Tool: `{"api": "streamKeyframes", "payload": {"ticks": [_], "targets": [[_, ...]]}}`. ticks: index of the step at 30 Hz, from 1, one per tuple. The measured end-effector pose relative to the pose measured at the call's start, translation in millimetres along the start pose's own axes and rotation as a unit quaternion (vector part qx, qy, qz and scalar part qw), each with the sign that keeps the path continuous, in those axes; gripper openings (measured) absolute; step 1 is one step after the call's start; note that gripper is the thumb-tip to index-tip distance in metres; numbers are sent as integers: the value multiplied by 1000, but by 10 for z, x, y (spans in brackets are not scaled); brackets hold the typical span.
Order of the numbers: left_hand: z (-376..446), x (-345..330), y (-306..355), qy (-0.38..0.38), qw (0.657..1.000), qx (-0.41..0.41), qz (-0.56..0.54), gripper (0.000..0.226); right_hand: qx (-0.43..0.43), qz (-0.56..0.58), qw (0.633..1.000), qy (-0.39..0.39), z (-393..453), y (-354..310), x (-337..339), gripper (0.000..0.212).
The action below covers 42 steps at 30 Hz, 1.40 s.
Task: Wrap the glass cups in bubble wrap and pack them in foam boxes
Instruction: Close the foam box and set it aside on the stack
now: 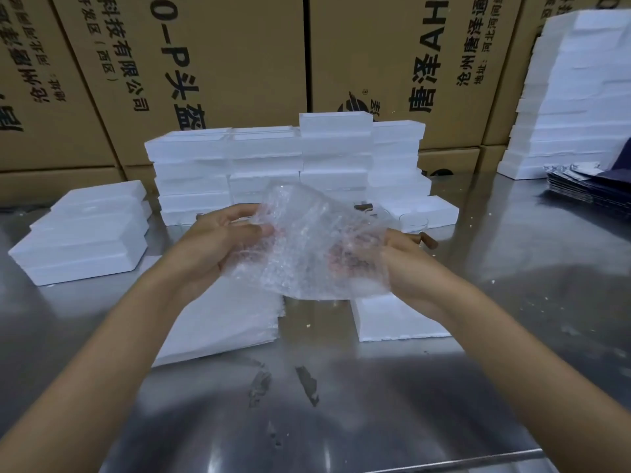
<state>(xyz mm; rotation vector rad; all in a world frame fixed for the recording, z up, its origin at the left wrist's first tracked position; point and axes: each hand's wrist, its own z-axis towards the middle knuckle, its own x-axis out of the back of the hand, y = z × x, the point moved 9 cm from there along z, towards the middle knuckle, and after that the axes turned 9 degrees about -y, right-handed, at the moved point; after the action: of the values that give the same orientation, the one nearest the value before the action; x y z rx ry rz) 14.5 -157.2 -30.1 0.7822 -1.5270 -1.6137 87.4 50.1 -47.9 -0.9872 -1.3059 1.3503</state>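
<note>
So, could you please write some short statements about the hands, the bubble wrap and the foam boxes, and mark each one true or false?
1. Both hands hold the bubble wrap above the table. True: the left hand and the right hand grip its two sides.
2. The foam boxes at the back stand in stacks. True.
3. The table is wooden. False: it is shiny metal.
4. The cardboard boxes behind are plain. False: they carry printed characters.
5. A tall white foam stack stands at the far right. True.
</note>
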Motion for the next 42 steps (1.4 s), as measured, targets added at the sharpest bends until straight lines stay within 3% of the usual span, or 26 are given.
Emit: {"api": "streamKeyframes", "payload": {"ticks": [5, 7, 9, 11, 17, 20, 22, 26, 28, 29, 31, 33, 35, 36, 38, 40, 42], "targets": [[-37, -284, -125, -122, 990, 16, 68, 74, 29, 159, 984, -77, -37, 60, -58, 22], [2, -312, -92, -119, 991, 25, 47, 67, 25, 157, 982, -100, -40, 66, -110, 28], [56, -265, -23, -76, 996, 25, -43, 44, 15, 140, 983, -119, -43, 79, -167, 32], [75, -290, 22, -70, 994, 12, -86, 45, 9, 133, 984, -120, -44, 110, -193, 39], [-14, -643, -47, -67, 994, 5, -89, 82, -32, 214, 971, -101, -40, 288, -324, 37], [5, -716, -101, -23, 994, 7, -108, 134, -86, 108, 990, 4, -30, 504, -204, 33], [-10, -772, -157, -5, 995, 14, -94, 142, -94, 85, 992, 24, -50, 559, -191, 38], [-51, -810, -214, 18, 992, 16, -126, 126, -96, 143, 985, -1, -93, 483, -183, 33], [-62, -809, -198, 17, 985, 9, -174, 107, -53, 127, 990, -23, -118, 248, -149, 54], [-50, -816, -187, 9, 979, 5, -202, 91, -25, 93, 995, -17, -128, 122, -81, 47], [-28, -758, -185, 11, 969, 7, -245, 56, 46, 47, 997, 47, -219, -120, 180, 20], [-12, -664, -134, 16, 955, -13, -295, 23, 83, 67, 978, 182, -347, -157, 568, 25], [-13, -615, -42, 10, 943, -44, -330, 19, 84, 70, 961, 253, -474, -81, 706, 34], [-6, -605, -18, 14, 938, -53, -343, 21, 69, 65, 970, 226, -469, -32, 613, 38], [26, -649, -14, 8, 928, -63, -366, 26, 6, 61, 996, 71, -364, 137, 193, 48], [54, -817, -25, -29, 925, -60, -374, 33, -45, 44, 997, -53, -336, 248, -203, 48], [41, -988, -69, -58, 931, -46, -358, 38, -20, 54, 998, -21, -268, 197, -271, 37]]}}
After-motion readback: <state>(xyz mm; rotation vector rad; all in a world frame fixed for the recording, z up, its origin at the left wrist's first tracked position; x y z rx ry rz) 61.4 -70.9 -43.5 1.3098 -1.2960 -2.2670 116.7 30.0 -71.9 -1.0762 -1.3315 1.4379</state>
